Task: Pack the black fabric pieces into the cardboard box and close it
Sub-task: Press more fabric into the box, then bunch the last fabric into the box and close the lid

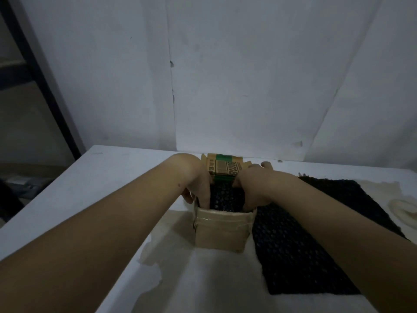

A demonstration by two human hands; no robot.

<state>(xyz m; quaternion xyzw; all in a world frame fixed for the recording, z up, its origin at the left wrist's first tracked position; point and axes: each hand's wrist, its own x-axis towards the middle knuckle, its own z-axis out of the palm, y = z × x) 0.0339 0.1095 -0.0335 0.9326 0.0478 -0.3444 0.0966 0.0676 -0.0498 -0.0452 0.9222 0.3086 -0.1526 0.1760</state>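
Head view.

Cardboard box (220, 231), one: stands open-topped on the white tabletop (90, 199), near centre; rear flap (224, 168) upright, printed, crossed by green tape; print too blurred to read.

Black fabric pieces, three at a guess: one (226, 197) lies down inside the box, between the two hands; two more (293, 256) lie flat and overlapped on the tabletop just right of the box, the border between them hard to make out under the right forearm.

Hands, two, apart, at opposite sides of the box mouth. Left hand (199, 188): fingers straight, pointing down into the box along its left wall, thumb outside that wall. Right hand (250, 188): reaches in at the right wall, fingertips hidden inside; cannot tell whether it presses or pinches the fabric.

Pale stain (162, 240), one, spreads on the tabletop around the box foot.

Dim light throughout; box bottom and lower fabric hidden.
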